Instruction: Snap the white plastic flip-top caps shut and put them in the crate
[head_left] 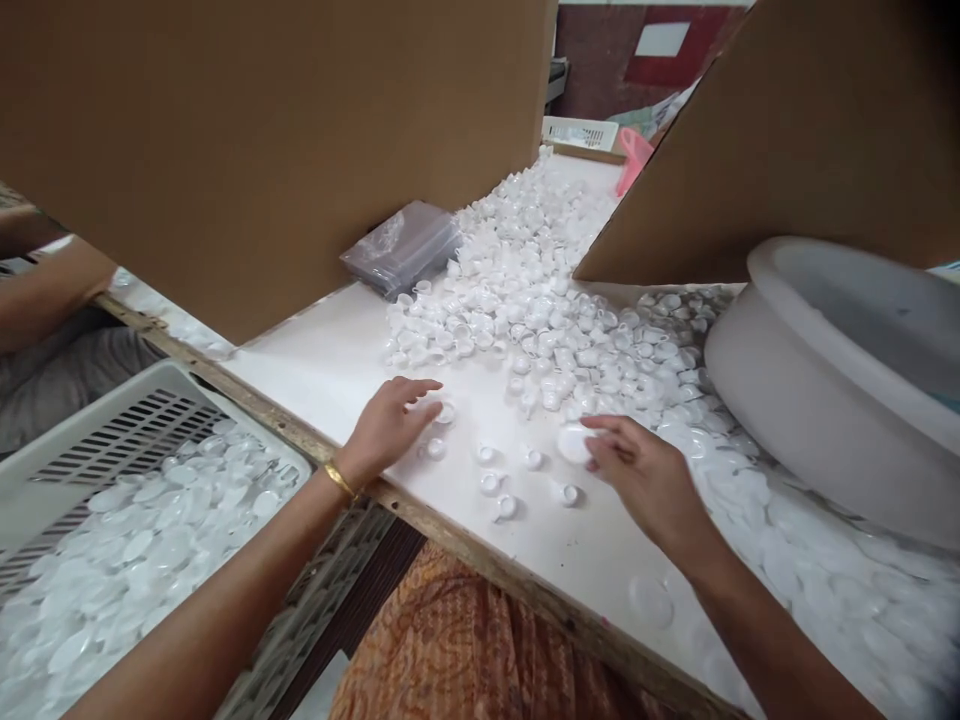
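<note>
My left hand [394,422] is over the near part of the white table, its thumb and fingers apart. A small white cup [445,412] is just beyond its fingertips, and another small white piece [435,449] lies below them. My right hand [646,470] pinches a round white saucer [574,443] between thumb and fingers, tilted above the tabletop. Between my hands stand several tiny white cups with handles, one of them a cup [570,495] near the right hand. Loose flat white discs [651,600] lie by my right forearm.
A large heap of white cups [525,290] spreads across the table [307,345]. Cardboard panels [300,130] stand left and right. A wide white tub [795,400] sits at right, a plastic-wrapped pack [405,245] behind. A basket [176,385] of white discs is lower left; another person's arm [60,290] shows beyond.
</note>
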